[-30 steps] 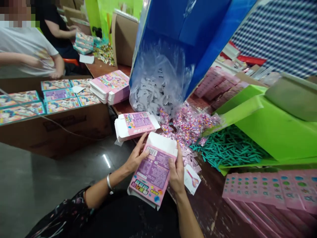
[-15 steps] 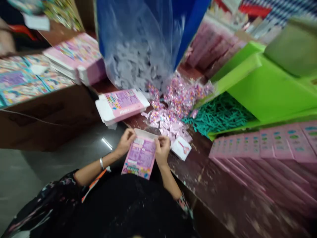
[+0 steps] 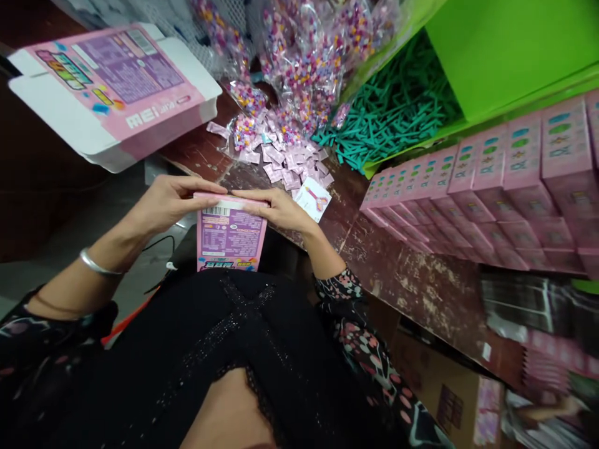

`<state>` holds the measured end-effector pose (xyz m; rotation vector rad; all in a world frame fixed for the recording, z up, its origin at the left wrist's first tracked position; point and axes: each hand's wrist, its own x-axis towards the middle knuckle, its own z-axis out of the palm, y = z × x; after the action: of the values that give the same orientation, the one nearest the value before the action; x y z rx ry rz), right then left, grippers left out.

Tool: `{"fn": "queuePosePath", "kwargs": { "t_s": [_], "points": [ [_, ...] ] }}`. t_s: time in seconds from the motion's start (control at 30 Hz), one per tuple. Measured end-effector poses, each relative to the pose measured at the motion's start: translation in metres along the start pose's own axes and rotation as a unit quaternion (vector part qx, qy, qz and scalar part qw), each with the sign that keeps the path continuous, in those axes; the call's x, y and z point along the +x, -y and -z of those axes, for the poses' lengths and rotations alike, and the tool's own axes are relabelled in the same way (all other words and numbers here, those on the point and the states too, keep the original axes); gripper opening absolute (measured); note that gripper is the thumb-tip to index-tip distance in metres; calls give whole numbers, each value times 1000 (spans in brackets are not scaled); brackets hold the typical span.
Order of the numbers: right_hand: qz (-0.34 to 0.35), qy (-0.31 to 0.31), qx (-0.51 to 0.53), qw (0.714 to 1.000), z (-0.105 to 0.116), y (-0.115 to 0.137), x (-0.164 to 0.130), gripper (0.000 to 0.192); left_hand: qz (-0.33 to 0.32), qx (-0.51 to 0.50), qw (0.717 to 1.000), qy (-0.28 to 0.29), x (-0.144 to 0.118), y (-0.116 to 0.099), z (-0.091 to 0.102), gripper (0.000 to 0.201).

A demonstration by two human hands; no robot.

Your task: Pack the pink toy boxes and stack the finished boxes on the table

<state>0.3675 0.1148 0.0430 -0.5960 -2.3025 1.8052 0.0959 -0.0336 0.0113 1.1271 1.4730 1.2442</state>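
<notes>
Worn brown counter (image 3: 412, 280) spans right side. Green bin (image 3: 505, 50) at top, teal sticks (image 3: 397, 112) spilling beneath it. Row of pink boxes (image 3: 491, 181) lies along counter edge. Open pink carton (image 3: 112, 87) upper left, flaps out. Bead packets (image 3: 299, 68) heaped near centre, small pink sachets (image 3: 281, 162) below. Pink box (image 3: 230, 234) upright over lap, against counter edge. Left hand (image 3: 171, 199) and right hand (image 3: 276, 209) press down on box top flap, fingers flattened along it.
</notes>
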Motion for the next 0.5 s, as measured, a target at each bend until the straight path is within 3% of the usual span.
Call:
{"fn": "queuePosePath", "kwargs": {
  "t_s": [0.13,0.33,0.4,0.5],
  "points": [
    [-15,-8,-8,1000,8,3,3,65,-1,4,996,-87,-5,-10,-16,39],
    [-20,-22,-14,999,1,-4,3,70,8,-32,991,-128,-1,-9,-29,34],
    [-20,-15,-11,1000,2,-4,1,73,3,-10,993,-116,0,-10,-25,36],
    [-8,5,-22,1000,4,-2,-8,77,11,26,999,-26,-2,-7,-10,49]
  ]
}}
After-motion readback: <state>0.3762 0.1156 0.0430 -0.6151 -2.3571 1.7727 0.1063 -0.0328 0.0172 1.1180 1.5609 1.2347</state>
